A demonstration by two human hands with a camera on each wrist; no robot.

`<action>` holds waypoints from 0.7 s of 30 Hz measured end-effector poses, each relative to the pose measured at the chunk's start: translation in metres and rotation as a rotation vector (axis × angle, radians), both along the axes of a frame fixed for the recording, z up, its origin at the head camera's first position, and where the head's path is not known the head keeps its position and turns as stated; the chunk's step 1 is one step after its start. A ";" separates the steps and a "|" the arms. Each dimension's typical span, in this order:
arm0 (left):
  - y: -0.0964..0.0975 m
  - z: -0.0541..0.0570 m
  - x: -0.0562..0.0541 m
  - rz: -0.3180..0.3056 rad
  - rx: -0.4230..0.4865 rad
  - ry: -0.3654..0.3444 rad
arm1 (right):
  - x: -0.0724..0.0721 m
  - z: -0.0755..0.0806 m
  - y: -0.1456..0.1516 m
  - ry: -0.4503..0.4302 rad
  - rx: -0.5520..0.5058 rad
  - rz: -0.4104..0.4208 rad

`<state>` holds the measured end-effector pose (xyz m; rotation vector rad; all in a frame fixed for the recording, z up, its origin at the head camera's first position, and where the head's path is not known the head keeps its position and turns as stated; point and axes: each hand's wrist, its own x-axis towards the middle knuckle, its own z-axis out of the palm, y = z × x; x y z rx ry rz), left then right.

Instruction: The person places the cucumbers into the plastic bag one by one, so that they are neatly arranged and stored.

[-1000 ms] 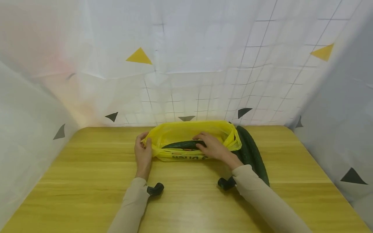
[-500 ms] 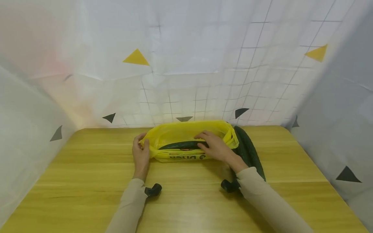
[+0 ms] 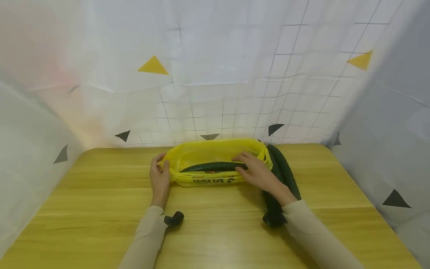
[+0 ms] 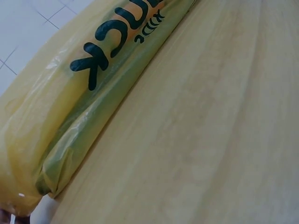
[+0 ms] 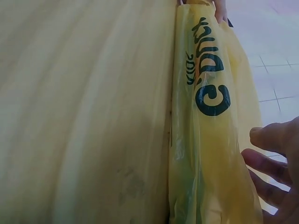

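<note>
A yellow plastic bag [image 3: 208, 145] with dark lettering lies on its side at the far edge of the table, its mouth spread wide. My left hand [image 3: 159, 181] grips the bag's left end between thumb and fingers. Inside the mouth lies a long dark green cucumber [image 3: 211, 167]. My right hand [image 3: 256, 173] hovers at the right end of this cucumber, thumb and fingers parted. In the right wrist view, its loosely bent fingers [image 5: 268, 165] show beside the bag with nothing between them.
More cucumbers [image 3: 285, 164] lie on the table [image 3: 100, 194] right of the bag, partly behind the right forearm. A white cloth wall [image 3: 215, 108] rises just past the table's far edge, with further cloth walls on both sides. Black wrist cameras [image 3: 174, 219] jut from the sleeves.
My right hand has shifted right and back along the cucumber, so more of its right end shows. The left hand keeps its hold on the bag. The head view has turned slightly right.
</note>
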<state>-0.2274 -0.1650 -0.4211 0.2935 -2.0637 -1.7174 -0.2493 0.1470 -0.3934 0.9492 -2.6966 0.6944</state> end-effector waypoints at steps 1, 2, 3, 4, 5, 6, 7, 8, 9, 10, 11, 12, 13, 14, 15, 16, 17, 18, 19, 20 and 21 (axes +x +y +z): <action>0.000 0.000 0.000 -0.001 0.001 -0.001 | 0.001 0.000 0.001 0.005 0.002 0.002; 0.000 0.000 0.000 -0.002 0.002 0.001 | 0.002 0.000 0.002 0.005 0.001 0.004; -0.001 0.000 0.000 -0.004 0.004 0.005 | 0.003 -0.001 0.004 0.007 -0.001 0.006; -0.001 0.000 0.000 -0.004 0.005 0.008 | 0.004 -0.001 0.005 0.008 -0.002 0.005; -0.001 0.000 0.000 -0.005 0.006 0.010 | 0.006 -0.001 0.006 0.008 -0.007 0.004; 0.000 0.000 0.000 -0.004 0.007 0.012 | 0.007 0.000 0.007 0.007 -0.013 0.004; 0.000 -0.001 0.001 -0.003 0.006 0.012 | 0.009 0.000 0.009 0.004 -0.019 0.000; 0.000 -0.001 0.001 -0.003 0.007 0.014 | 0.010 0.000 0.010 0.002 -0.025 -0.004; 0.000 -0.001 0.001 -0.002 0.007 0.013 | 0.012 0.000 0.012 0.001 -0.029 -0.011; 0.000 -0.001 0.001 -0.001 0.008 0.012 | 0.014 0.000 0.013 -0.005 -0.036 -0.016; 0.000 -0.001 0.001 0.000 0.009 0.012 | 0.015 -0.001 0.015 -0.006 -0.044 -0.019; 0.000 -0.001 0.001 0.000 0.011 0.012 | 0.016 -0.001 0.016 -0.005 -0.053 -0.020; 0.000 -0.001 0.001 0.000 0.012 0.012 | 0.017 -0.002 0.018 -0.001 -0.062 -0.020; 0.000 -0.001 0.001 -0.001 0.016 0.013 | 0.017 -0.003 0.020 0.008 -0.071 -0.016; 0.000 -0.001 0.001 -0.001 0.018 0.013 | 0.017 -0.004 0.022 0.017 -0.080 -0.011; 0.000 -0.001 0.001 -0.001 0.020 0.014 | 0.018 -0.004 0.024 0.027 -0.089 -0.004; 0.000 -0.001 0.000 -0.001 0.022 0.013 | 0.018 -0.005 0.026 0.039 -0.098 0.002; 0.000 -0.001 0.000 -0.001 0.024 0.013 | 0.019 -0.005 0.028 0.052 -0.105 0.004; 0.000 -0.002 -0.001 -0.001 0.026 0.012 | 0.019 -0.006 0.030 0.066 -0.112 0.006; 0.000 -0.002 -0.001 0.001 0.024 0.011 | 0.020 -0.006 0.032 0.074 -0.121 0.004; 0.000 -0.003 -0.001 0.002 0.021 0.010 | 0.021 -0.006 0.034 0.079 -0.131 0.000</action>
